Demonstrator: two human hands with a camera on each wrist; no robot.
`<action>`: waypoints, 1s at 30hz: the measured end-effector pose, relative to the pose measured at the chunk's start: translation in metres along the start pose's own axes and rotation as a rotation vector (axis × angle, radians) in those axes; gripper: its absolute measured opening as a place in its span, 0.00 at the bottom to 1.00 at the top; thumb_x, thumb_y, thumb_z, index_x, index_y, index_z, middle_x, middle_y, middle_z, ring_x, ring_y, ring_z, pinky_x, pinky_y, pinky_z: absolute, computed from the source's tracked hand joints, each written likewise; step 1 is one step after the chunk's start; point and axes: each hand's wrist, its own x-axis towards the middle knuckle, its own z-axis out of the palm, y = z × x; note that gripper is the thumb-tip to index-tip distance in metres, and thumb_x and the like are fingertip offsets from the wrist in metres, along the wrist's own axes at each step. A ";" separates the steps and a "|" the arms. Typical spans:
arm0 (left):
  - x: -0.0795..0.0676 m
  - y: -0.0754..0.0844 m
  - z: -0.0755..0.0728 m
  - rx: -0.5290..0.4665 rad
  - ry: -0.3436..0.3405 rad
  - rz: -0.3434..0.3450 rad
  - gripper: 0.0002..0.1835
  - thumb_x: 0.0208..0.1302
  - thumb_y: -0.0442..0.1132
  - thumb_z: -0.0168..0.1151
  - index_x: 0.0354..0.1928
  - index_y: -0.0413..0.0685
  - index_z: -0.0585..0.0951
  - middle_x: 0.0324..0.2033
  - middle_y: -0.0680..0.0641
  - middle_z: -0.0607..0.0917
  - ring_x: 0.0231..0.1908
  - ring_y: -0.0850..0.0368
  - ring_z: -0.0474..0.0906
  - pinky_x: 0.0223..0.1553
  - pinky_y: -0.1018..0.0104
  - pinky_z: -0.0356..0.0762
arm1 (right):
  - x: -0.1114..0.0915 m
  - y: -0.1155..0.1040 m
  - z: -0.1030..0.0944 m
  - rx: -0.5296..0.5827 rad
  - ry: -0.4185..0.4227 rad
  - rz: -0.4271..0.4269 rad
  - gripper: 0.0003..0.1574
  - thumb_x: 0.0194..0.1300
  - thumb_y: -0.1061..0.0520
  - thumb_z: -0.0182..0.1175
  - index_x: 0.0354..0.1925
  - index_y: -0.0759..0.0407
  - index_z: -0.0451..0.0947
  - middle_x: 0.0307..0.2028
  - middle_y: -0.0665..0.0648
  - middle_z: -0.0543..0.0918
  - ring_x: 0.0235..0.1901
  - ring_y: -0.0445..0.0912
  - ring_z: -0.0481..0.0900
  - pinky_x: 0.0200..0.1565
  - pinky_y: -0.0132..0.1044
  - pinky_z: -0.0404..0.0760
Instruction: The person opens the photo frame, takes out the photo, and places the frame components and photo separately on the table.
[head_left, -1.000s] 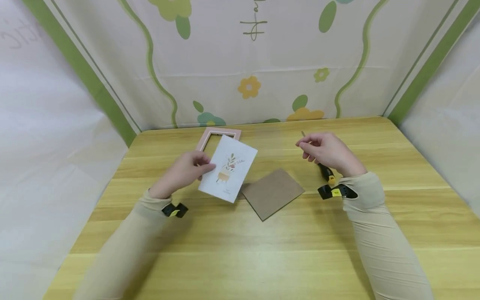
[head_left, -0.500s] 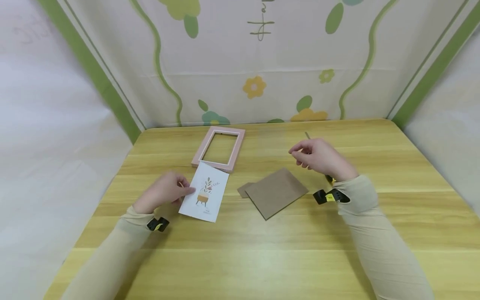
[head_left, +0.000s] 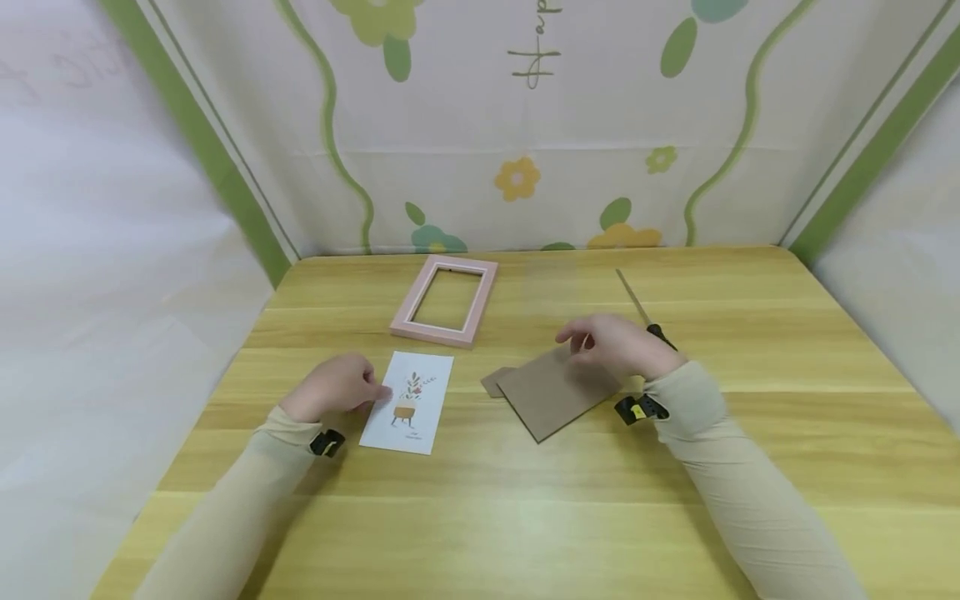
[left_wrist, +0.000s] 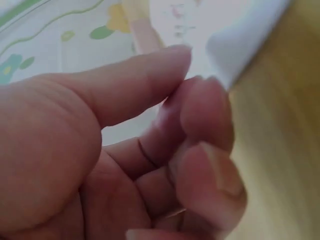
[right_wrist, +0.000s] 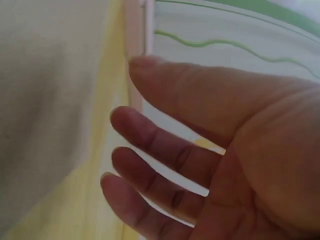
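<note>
A white card (head_left: pixel 408 417) printed with a potted plant lies at the left of the wooden table. My left hand (head_left: pixel 335 389) pinches its left edge between thumb and index finger; the left wrist view shows the card's corner beside the fingertips. My right hand (head_left: pixel 617 343) hovers over the brown backing board (head_left: pixel 536 404), fingers apart and loosely bent, holding nothing. From the board's left side sticks out a small brown flap (head_left: pixel 495 382). Behind the card lies a pink picture frame (head_left: pixel 400 327), with the table showing through its opening.
A screwdriver (head_left: pixel 633 297) with a dark handle lies behind my right hand, its handle partly hidden. A faint, clear-looking rectangle (head_left: pixel 547 283) lies right of the frame. A flower-printed cloth (head_left: pixel 570 192) hangs along the table's back edge.
The card has come down from above the frame to the table at the left, in my left hand. My right hand has moved left, away from the screwdriver, to over the backing board.
</note>
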 end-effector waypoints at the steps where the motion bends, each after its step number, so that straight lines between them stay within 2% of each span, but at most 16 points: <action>1: 0.002 0.003 -0.001 -0.004 0.006 0.002 0.23 0.65 0.47 0.66 0.14 0.48 0.73 0.12 0.52 0.73 0.16 0.60 0.65 0.20 0.68 0.62 | 0.002 0.001 0.003 -0.023 -0.013 -0.010 0.24 0.62 0.61 0.68 0.57 0.61 0.80 0.47 0.57 0.84 0.49 0.53 0.80 0.51 0.50 0.78; 5: 0.013 0.021 -0.008 -0.035 0.037 0.047 0.19 0.68 0.49 0.63 0.23 0.44 0.79 0.18 0.50 0.78 0.19 0.58 0.69 0.23 0.65 0.66 | 0.009 0.002 0.008 -0.140 -0.066 -0.080 0.34 0.56 0.56 0.75 0.60 0.59 0.79 0.57 0.59 0.80 0.58 0.56 0.75 0.59 0.53 0.72; 9: 0.027 0.046 -0.015 -0.107 0.047 0.092 0.17 0.70 0.49 0.60 0.31 0.41 0.82 0.24 0.46 0.83 0.20 0.57 0.72 0.23 0.66 0.69 | 0.015 0.003 0.009 -0.237 -0.126 -0.126 0.41 0.50 0.53 0.78 0.63 0.56 0.77 0.59 0.59 0.77 0.58 0.57 0.72 0.59 0.53 0.71; 15: 0.044 0.090 -0.025 -0.186 0.076 0.186 0.16 0.71 0.49 0.60 0.33 0.44 0.82 0.25 0.45 0.85 0.20 0.57 0.74 0.23 0.64 0.71 | 0.024 0.004 0.013 -0.297 -0.171 -0.080 0.41 0.47 0.48 0.80 0.60 0.48 0.78 0.54 0.56 0.76 0.52 0.53 0.69 0.53 0.49 0.72; 18: 0.050 0.108 -0.026 -0.237 0.093 0.220 0.15 0.70 0.48 0.61 0.32 0.43 0.82 0.24 0.47 0.85 0.22 0.55 0.76 0.26 0.64 0.74 | 0.028 0.003 0.016 -0.312 -0.175 -0.048 0.39 0.45 0.47 0.81 0.56 0.48 0.79 0.48 0.54 0.76 0.48 0.52 0.68 0.50 0.48 0.73; 20: 0.052 0.116 -0.025 -0.294 0.080 0.228 0.16 0.70 0.48 0.61 0.32 0.42 0.82 0.25 0.46 0.85 0.24 0.53 0.78 0.28 0.64 0.77 | 0.029 0.002 0.017 -0.323 -0.176 -0.025 0.39 0.44 0.46 0.81 0.54 0.49 0.78 0.45 0.53 0.75 0.46 0.51 0.68 0.48 0.46 0.72; 25: 0.055 0.125 -0.019 -0.428 0.024 0.218 0.14 0.70 0.46 0.61 0.31 0.43 0.79 0.25 0.44 0.85 0.26 0.53 0.81 0.32 0.65 0.81 | 0.025 0.002 0.018 -0.293 -0.180 0.046 0.41 0.43 0.42 0.81 0.53 0.52 0.77 0.44 0.51 0.75 0.46 0.51 0.68 0.47 0.45 0.72; 30: 0.056 0.124 -0.020 -0.387 0.082 0.242 0.15 0.71 0.48 0.61 0.30 0.45 0.81 0.25 0.46 0.85 0.25 0.55 0.80 0.30 0.65 0.79 | 0.010 0.006 0.007 -0.103 -0.132 0.068 0.33 0.49 0.46 0.79 0.46 0.56 0.73 0.40 0.53 0.76 0.39 0.49 0.71 0.41 0.43 0.72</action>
